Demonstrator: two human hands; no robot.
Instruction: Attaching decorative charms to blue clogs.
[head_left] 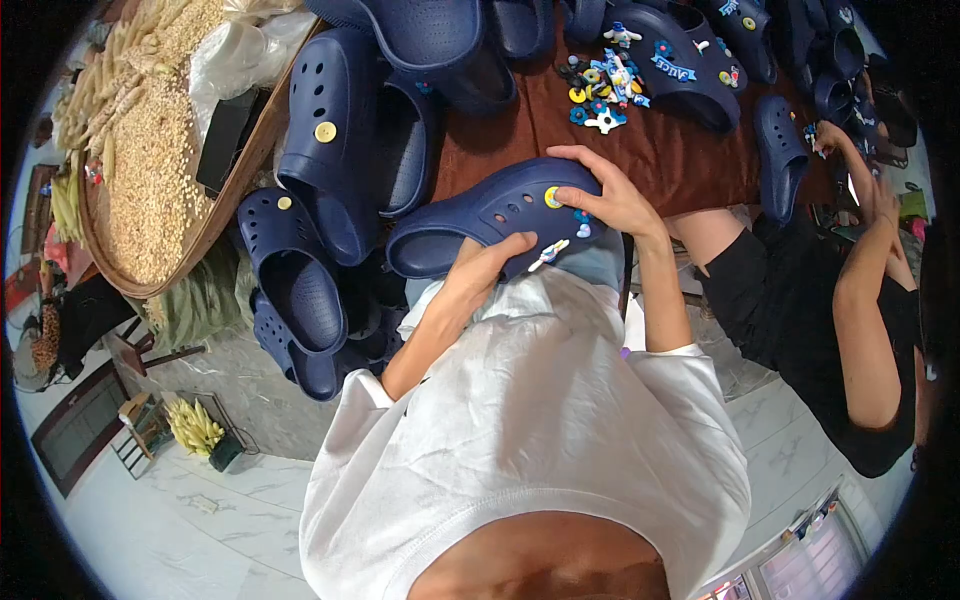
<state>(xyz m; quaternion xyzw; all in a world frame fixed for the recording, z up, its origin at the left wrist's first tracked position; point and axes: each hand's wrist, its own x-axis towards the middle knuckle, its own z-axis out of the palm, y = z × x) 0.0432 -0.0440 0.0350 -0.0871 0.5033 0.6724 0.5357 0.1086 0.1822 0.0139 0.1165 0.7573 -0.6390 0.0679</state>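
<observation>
A navy blue clog (500, 195) lies sideways just above my lap, its toe to the right and its open heel to the left. My left hand (478, 275) grips its near side by the foot opening, thumb on the upper; the other fingers are hidden. Around the toe curls my right hand (622, 205), its thumb against a round yellow charm (552, 197) set in the upper. Small blue charms (583, 222) and a white figure-shaped charm (548, 255) also sit on the toe, near the right hand's wrist.
A brown cloth (540, 125) covers the table, with a heap of loose charms (605, 85) beside a decorated clog (680, 70). More clogs (330, 110) stack at left, near a basket of grain (150, 190). At right, a person in black (830, 310) works with small pieces.
</observation>
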